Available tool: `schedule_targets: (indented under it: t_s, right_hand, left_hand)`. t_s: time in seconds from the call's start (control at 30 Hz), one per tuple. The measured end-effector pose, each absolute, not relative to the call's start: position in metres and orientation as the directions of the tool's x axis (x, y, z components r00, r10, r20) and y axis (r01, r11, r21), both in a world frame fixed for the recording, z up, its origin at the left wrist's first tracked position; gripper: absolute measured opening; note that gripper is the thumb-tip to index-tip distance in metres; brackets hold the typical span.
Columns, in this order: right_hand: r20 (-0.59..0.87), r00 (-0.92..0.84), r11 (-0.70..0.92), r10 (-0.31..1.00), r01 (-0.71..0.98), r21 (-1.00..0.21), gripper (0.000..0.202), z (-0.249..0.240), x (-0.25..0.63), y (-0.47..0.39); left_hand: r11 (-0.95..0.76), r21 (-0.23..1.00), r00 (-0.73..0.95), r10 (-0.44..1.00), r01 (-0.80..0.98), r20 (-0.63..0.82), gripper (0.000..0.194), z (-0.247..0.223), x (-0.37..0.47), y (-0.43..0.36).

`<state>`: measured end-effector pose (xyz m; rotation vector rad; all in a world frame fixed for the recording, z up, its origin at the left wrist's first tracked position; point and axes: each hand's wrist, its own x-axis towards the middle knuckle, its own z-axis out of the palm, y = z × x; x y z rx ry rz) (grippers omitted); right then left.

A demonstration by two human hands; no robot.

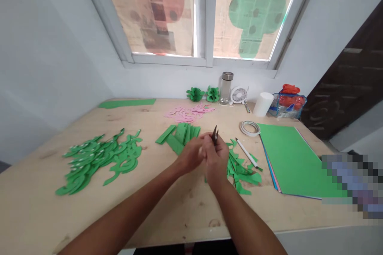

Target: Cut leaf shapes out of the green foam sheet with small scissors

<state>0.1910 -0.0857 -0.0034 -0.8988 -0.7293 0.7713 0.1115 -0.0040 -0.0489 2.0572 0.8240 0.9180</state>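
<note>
My right hand [217,157] is closed round a small pair of scissors [215,135], whose dark blades point away from me and stand slightly apart. Pressed up against it is my left hand [193,152], fingers curled in; whatever they pinch is hidden. Just beyond the left hand lies a pile of green paper strips [176,135]. Green paper scraps [242,171] are scattered to the right of my right hand, with a white pen [247,153] beside them. Curly green cutouts [98,155], some with white spots, overlap on the left.
Pink paper cutouts [188,112] lie farther back, near two green paper ornaments [196,94]. A glass bottle [226,89], small fan [239,95] and white roll [263,104] stand along the wall. Tape rolls [250,128] and stacked coloured sheets [299,159] are at right.
</note>
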Motion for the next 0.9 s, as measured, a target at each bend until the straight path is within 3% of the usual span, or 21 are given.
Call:
schedule_targets:
  t_s: [0.17, 0.3, 0.57, 0.7, 0.8, 0.9]
  right_hand:
    - [0.104, 0.528, 0.375, 0.843, -0.437, -0.818, 0.033, -0.003, 0.190, -0.078]
    - [0.036, 0.520, 0.325, 0.853, -0.476, -0.817, 0.035, -0.008, 0.189, -0.071]
    - [0.005, 0.513, 0.266, 0.858, -0.436, -0.860, 0.036, -0.017, 0.189, -0.065]
    - [-0.009, 0.498, 0.249, 0.867, -0.449, -0.858, 0.036, -0.018, 0.188, -0.064]
    - [-0.013, 0.492, 0.241, 0.870, -0.449, -0.860, 0.036, -0.021, 0.188, -0.063]
    - [-0.002, 0.490, 0.242, 0.872, -0.436, -0.867, 0.035, -0.024, 0.188, -0.062]
  left_hand:
    - [-0.350, 0.651, 0.317, 0.932, 0.673, 0.174, 0.011, -0.030, 0.040, 0.050]
    - [-0.185, 0.511, 0.182, 0.982, 0.840, 0.057, 0.010, -0.027, 0.004, 0.094]
    - [-0.121, 0.354, 0.188, 0.969, 0.928, -0.161, 0.009, -0.034, 0.008, 0.128]
    - [-0.069, 0.326, 0.169, 0.942, 0.943, -0.289, 0.034, -0.034, 0.012, 0.133]
    - [-0.043, 0.347, 0.154, 0.942, 0.937, -0.300, 0.040, -0.031, 0.015, 0.131]
    - [-0.057, 0.425, 0.164, 0.962, 0.903, -0.220, 0.040, -0.028, 0.018, 0.126]
